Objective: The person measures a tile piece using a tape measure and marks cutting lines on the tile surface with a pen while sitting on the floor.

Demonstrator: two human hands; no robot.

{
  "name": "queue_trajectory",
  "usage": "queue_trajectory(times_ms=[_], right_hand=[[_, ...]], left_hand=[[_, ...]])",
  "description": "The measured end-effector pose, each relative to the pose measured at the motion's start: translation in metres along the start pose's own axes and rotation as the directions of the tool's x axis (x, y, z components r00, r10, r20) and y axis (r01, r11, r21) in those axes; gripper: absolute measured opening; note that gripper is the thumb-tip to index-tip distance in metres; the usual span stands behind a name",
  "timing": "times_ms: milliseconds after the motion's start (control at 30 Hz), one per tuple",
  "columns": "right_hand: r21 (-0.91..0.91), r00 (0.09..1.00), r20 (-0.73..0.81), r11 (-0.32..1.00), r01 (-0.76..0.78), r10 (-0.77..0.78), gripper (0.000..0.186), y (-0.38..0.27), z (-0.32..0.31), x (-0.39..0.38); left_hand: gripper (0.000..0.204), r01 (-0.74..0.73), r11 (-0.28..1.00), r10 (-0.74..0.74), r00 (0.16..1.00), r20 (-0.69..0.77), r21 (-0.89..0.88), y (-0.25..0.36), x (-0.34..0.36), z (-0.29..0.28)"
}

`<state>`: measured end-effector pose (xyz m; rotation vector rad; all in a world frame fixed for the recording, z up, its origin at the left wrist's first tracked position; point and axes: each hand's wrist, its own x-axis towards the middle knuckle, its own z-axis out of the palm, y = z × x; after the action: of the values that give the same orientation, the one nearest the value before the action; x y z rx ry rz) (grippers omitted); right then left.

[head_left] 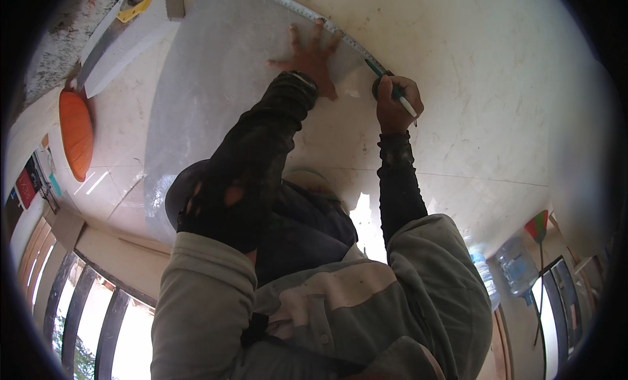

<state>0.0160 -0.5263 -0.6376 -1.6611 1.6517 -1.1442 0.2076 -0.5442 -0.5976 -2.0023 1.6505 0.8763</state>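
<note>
My left hand (313, 58) lies flat with fingers spread on a large pale grey tile (216, 98) on the floor. It presses beside a long metal straightedge (307, 13) that runs along the tile's far edge. My right hand (396, 105) is closed around a green and white pen (392, 90), whose tip touches the tile next to the straightedge. Both forearms wear dark, torn sleeves.
An orange hard hat (76, 132) lies at the left. A white trowel-like board (121, 43) and a yellow tool (137, 3) lie at the upper left. Plastic water bottles (517, 265) and a broom (538, 226) stand at the right. Window bars (78, 308) run along the lower left.
</note>
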Motion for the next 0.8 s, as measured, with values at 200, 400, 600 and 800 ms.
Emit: queue_trajectory(times_ms=[200,400,600,800], right_hand=[[0.061,0.998,0.042,0.997,0.05,-0.053,0.01,0.015,0.013,-0.001],[-0.058,0.987,0.095,0.989,0.137,-0.131,0.014,0.006,0.016,0.003],[-0.001,0.981,0.103,0.986,0.168,-0.167,0.015,0.007,0.018,0.005],[0.003,0.983,0.115,0.99,0.142,-0.142,0.013,0.003,0.018,0.007]], left_hand=[[0.134,-0.006,1.0,0.006,1.0,-0.002,-0.006,-0.001,0.001,0.001],[0.132,0.0,1.0,0.0,1.0,0.003,-0.003,0.001,0.001,-0.001],[0.131,0.0,1.0,0.0,1.0,0.001,-0.011,0.001,0.0,-0.001],[0.13,0.009,1.0,-0.009,1.0,0.016,0.006,0.002,-0.001,-0.003]])
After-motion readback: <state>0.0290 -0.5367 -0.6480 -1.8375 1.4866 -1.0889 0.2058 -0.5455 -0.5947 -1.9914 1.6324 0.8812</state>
